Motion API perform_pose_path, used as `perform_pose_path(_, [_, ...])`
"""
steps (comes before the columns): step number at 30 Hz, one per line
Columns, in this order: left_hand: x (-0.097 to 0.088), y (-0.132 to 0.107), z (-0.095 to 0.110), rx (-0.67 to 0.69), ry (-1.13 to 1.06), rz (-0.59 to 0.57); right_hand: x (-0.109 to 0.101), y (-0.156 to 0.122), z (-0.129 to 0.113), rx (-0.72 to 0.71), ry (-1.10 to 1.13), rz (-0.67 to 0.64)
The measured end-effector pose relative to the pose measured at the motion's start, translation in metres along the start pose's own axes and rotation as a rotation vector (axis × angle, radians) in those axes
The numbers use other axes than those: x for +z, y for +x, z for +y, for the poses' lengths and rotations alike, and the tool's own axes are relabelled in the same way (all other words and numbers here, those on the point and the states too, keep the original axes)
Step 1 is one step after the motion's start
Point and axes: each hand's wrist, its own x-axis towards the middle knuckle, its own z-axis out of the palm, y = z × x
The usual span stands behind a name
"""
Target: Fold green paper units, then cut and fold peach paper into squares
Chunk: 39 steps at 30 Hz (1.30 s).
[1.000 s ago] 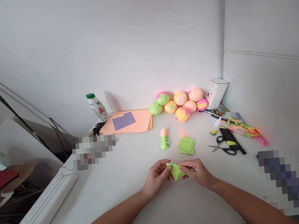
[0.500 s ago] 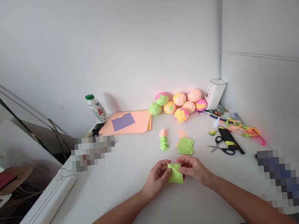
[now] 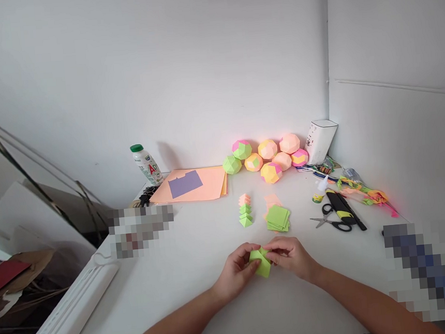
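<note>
Both my hands meet over the white table [image 3: 202,293] near its front edge. My left hand [image 3: 237,269] and my right hand [image 3: 291,258] pinch a small folded green paper [image 3: 262,264] between their fingertips, each from its own side. Just beyond them lies a loose stack of green paper squares [image 3: 278,218] with a few orange squares [image 3: 272,200] behind it. To the left of that stack stands a short row of folded green and orange paper units [image 3: 245,209].
Several coloured paper balls [image 3: 268,158] sit at the back wall beside a white box [image 3: 320,140]. Orange sheets with a purple piece [image 3: 191,184] and a bottle [image 3: 146,166] lie back left. Scissors [image 3: 332,221], a black-yellow tool [image 3: 343,208] and scraps lie right.
The green paper went from an opened-out triangle to a smaller folded piece between my fingers. My hands drew closer together and stayed at the same spot.
</note>
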Motion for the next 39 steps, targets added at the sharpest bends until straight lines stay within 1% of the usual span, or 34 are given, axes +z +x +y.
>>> perform_pose_path(3, [-0.0004, -0.0001, 0.0006, 0.01, 0.036, 0.03, -0.0005, 0.0002, 0.0004, -0.051, -0.072, 0.016])
perform_pose_path(7, [-0.0001, 0.0007, 0.0007, 0.004, 0.027, 0.043, -0.0008, 0.0001, 0.0006, -0.109, -0.124, 0.029])
perform_pose_path(13, [-0.0007, 0.0021, -0.0024, 0.003, -0.034, 0.037, 0.0003, 0.0001, 0.0007, -0.148, -0.141, 0.04])
perform_pose_path(24, [-0.0016, 0.0026, -0.0041, -0.023, -0.068, 0.067, 0.0015, -0.0004, 0.0026, -0.24, -0.222, 0.066])
perform_pose_path(30, [-0.0024, 0.0026, -0.0046, -0.027, -0.088, 0.059, 0.0019, -0.0015, 0.0016, -0.238, -0.243, 0.066])
perform_pose_path(36, [-0.0028, 0.0021, -0.0044, -0.027, -0.103, 0.043, 0.0029, -0.0013, 0.0013, -0.3, -0.252, 0.078])
perform_pose_path(39, [-0.0034, 0.0024, -0.0062, -0.03, -0.111, 0.053, 0.0036, -0.0013, 0.0021, -0.32, -0.272, 0.086])
